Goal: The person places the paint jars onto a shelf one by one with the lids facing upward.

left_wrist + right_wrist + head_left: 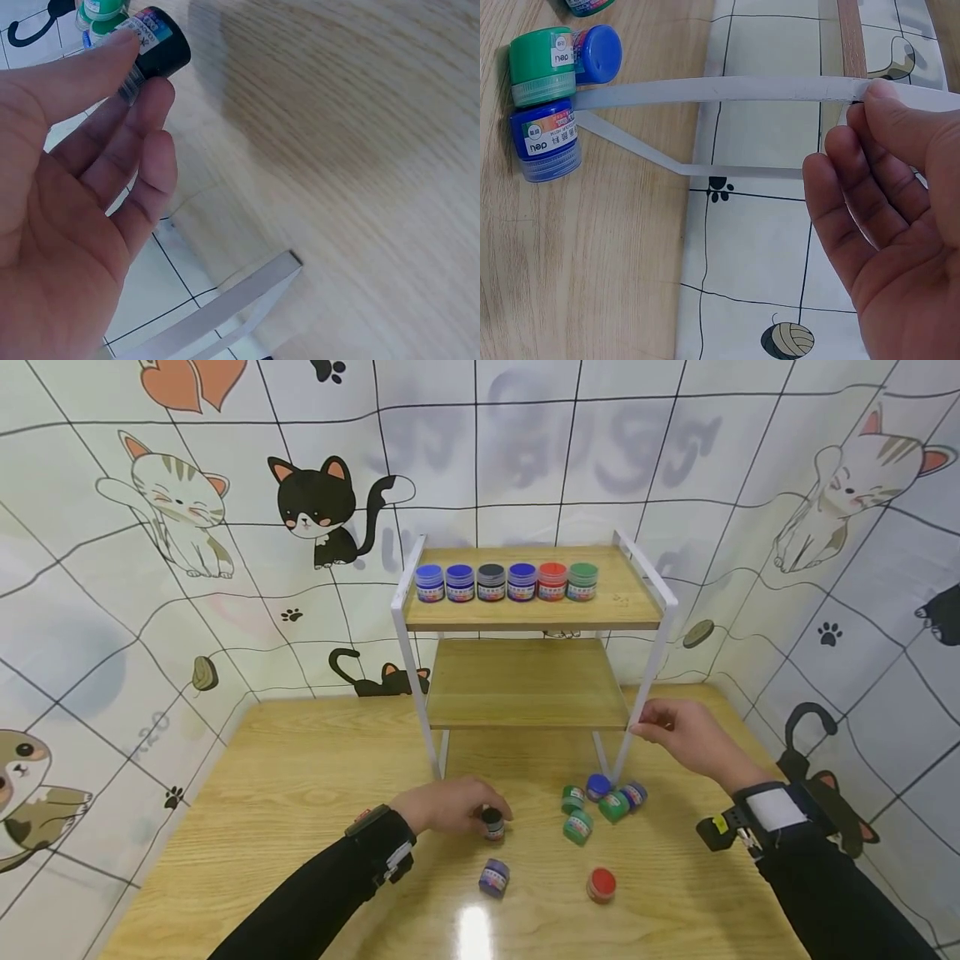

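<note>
My left hand (450, 806) pinches a small black paint jar (493, 825) between thumb and fingers, low over the wooden table. In the left wrist view the black jar (166, 46) is tilted, its label partly under the thumb. At the right side of the small rack, my right hand (688, 735) grips the white post (705, 90) between thumb and fingers, near the middle shelf (528, 685). A purple-blue paint jar (494, 877) lies nearest my left hand on the table, and a red-lidded jar (602, 885) stands farther right.
Several paint jars, blue, black, red (552, 582) and green, stand in a row on the top shelf (525, 617). By the rack's right foot lie green jars (577, 827) and blue ones (598, 787). A cat-patterned wall covering (517, 460) encloses the table (300, 827).
</note>
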The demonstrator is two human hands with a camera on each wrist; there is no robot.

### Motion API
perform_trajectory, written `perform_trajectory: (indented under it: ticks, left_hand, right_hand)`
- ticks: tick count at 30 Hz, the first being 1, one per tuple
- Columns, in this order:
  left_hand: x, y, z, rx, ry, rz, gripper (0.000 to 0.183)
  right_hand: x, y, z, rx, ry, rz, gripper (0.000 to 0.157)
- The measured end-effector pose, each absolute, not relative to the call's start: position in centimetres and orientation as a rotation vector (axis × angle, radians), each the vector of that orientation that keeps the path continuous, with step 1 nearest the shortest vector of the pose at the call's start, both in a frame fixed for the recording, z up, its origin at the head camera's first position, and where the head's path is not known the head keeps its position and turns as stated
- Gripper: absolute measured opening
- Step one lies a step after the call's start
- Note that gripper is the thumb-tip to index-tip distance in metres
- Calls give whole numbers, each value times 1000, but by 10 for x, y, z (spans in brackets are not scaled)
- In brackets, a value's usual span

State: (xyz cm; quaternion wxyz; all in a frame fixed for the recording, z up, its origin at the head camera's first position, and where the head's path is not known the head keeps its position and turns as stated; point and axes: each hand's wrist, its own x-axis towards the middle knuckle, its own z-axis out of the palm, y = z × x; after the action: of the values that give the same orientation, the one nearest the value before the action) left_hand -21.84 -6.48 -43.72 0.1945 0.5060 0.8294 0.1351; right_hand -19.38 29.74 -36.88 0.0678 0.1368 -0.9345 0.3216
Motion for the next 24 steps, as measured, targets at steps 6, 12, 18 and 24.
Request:
perform_trajectory:
  ticks: [6,12,18,24]
  left_hand:
    - [-218,-61,-430,1398,2341,341,34]
    - [-218,-57,-422,1398,2328,317,34]
    - [-220,-52,-414,1419,2313,308,34]
    - [-218,-48,-399,1464,2328,250,33]
  right_hand:
    - [-194,297,-367,411,-2814,975,9]
    - [-194,298,-368,406,-2820,987,10]
    - [-194,298,-368,400,-2825,988,10]
    - [-193,298,-367,390,-2833,993,9]
